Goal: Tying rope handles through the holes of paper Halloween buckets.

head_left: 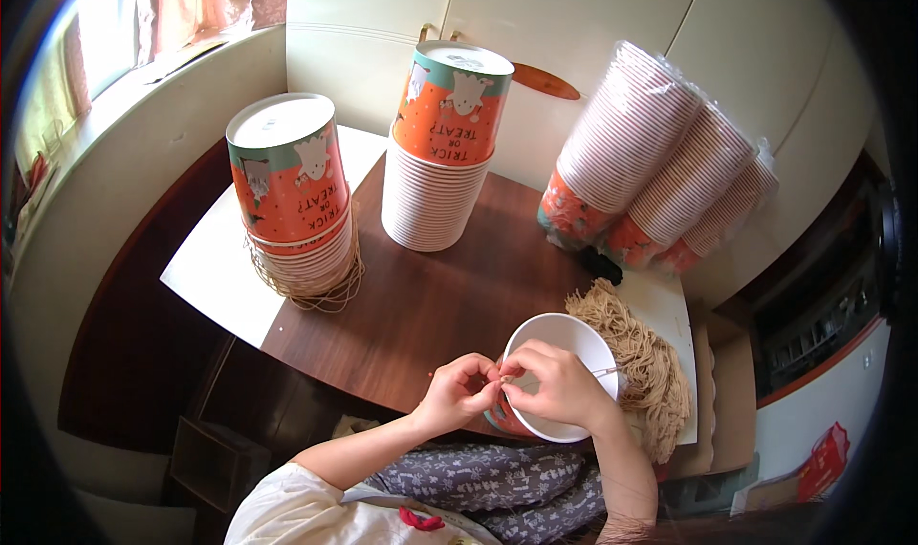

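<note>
A white-lined paper bucket (564, 329) with an orange outside stands at the table's front edge, its open mouth toward me. My left hand (459, 392) is at its left rim, thumb and forefinger pinched together. My right hand (553, 384) reaches across the mouth, its fingertips pinched against those of the left. Between them is a small bit of tan cord (504, 381), mostly hidden by the fingers. A short length of cord also shows at the right rim. Right beside the bucket lies a thick bundle of tan cords (650, 378), draped over the table edge.
Upside-down bucket stacks stand at the left (292, 186) and back middle (438, 153); loops of cord ring the left one's base. Three plastic-wrapped bucket stacks (636, 124) lean at the back right. A black item (601, 266) lies beneath them. A cardboard box (732, 392) stands right of the table.
</note>
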{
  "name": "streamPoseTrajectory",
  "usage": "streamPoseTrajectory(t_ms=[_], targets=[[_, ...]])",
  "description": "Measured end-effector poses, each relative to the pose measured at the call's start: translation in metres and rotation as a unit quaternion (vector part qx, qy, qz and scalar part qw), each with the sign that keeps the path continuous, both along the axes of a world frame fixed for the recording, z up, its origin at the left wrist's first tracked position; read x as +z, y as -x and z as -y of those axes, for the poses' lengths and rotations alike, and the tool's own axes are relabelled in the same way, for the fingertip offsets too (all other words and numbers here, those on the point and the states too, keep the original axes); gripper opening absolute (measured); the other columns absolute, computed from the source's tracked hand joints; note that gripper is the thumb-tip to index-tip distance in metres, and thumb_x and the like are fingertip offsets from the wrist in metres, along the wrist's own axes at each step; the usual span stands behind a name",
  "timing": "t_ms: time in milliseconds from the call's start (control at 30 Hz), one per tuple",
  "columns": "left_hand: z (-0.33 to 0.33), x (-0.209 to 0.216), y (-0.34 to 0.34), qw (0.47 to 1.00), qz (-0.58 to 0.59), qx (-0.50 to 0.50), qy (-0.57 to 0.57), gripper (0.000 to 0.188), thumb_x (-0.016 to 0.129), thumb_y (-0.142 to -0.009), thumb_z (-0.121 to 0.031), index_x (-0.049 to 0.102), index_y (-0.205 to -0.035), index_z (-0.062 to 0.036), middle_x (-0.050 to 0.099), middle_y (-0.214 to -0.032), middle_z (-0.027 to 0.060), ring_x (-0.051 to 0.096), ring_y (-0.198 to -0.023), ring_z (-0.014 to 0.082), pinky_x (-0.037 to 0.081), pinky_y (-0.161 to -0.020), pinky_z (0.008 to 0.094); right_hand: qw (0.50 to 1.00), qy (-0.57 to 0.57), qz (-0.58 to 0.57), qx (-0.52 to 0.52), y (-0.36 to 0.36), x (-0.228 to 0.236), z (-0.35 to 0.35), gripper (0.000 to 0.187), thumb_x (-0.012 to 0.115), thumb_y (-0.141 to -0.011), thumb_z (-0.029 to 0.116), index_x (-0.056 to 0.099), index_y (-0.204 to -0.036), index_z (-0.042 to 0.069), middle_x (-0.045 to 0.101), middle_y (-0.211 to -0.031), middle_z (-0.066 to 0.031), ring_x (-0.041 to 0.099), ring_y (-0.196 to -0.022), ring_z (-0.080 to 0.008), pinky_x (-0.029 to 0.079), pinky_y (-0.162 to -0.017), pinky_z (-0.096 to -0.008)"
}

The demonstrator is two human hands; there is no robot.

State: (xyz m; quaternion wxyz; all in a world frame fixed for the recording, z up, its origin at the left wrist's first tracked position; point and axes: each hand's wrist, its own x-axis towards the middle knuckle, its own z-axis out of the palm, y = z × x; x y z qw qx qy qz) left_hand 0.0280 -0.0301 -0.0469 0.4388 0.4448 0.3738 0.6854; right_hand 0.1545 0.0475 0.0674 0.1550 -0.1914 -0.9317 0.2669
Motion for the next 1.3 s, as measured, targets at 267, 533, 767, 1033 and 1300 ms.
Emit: streamPoseTrajectory(t_ms=[267,533,767,1033,1300], targets=[[0.004,0.002,-0.006,0.999,0.006,0.023,0.021,0.008,0.06,-0.079,-0.003,0.055,-0.084,0.0013,0.056,-0.082,0.002,0.054,-0.07,0.0038,0.046,-0.059,0.0177,0.981,-0.157,0.109,0.034,0.011,0.009,0.008,0.011,0.059,-0.068,0.013,0.054,-0.073,0.005,0.057,-0.073,-0.0082,0.058,-0.07,-0.0249,0.049,-0.066,-0.0352],[0.004,0.005,-0.007,0.993,-0.076,0.082,-0.026,0.01,0.062,-0.076,-0.001,0.055,-0.082,0.0022,0.057,-0.084,0.005,0.056,-0.073,0.0069,0.049,-0.062,0.0199,0.976,-0.184,0.113,0.038,0.012,0.007,0.014,0.012,0.059,-0.067,0.01,0.053,-0.075,0.004,0.055,-0.071,-0.01,0.058,-0.072,-0.0252,0.049,-0.066,-0.0348],[0.003,0.004,-0.005,0.993,-0.093,0.069,-0.037,0.01,0.061,-0.077,-0.001,0.055,-0.083,0.0025,0.057,-0.085,0.0051,0.056,-0.073,0.0075,0.049,-0.063,0.0207,0.983,-0.151,0.093,0.042,0.011,0.007,0.012,0.012,0.059,-0.068,0.009,0.051,-0.076,0.003,0.056,-0.075,-0.011,0.058,-0.073,-0.0261,0.048,-0.067,-0.0363],[0.0,-0.011,-0.001,0.99,0.129,-0.046,-0.039,0.005,0.053,-0.084,0.0,0.051,-0.088,0.0012,0.055,-0.087,0.0051,0.055,-0.073,0.0091,0.046,-0.067,0.0216,0.997,0.075,0.016,-0.026,-0.002,0.0,0.001,0.012,0.06,-0.075,0.011,0.054,-0.082,0.003,0.059,-0.079,-0.01,0.061,-0.076,-0.0228,0.049,-0.068,-0.0319],[0.001,0.0,0.002,0.993,0.095,-0.058,-0.049,0.007,0.054,-0.084,0.0,0.05,-0.09,0.0005,0.054,-0.088,0.0043,0.055,-0.073,0.0093,0.046,-0.066,0.0207,0.997,0.071,-0.013,0.0,-0.007,-0.01,-0.005,0.01,0.061,-0.074,0.007,0.058,-0.081,0.001,0.059,-0.078,-0.0085,0.06,-0.072,-0.0184,0.048,-0.064,-0.0278]])
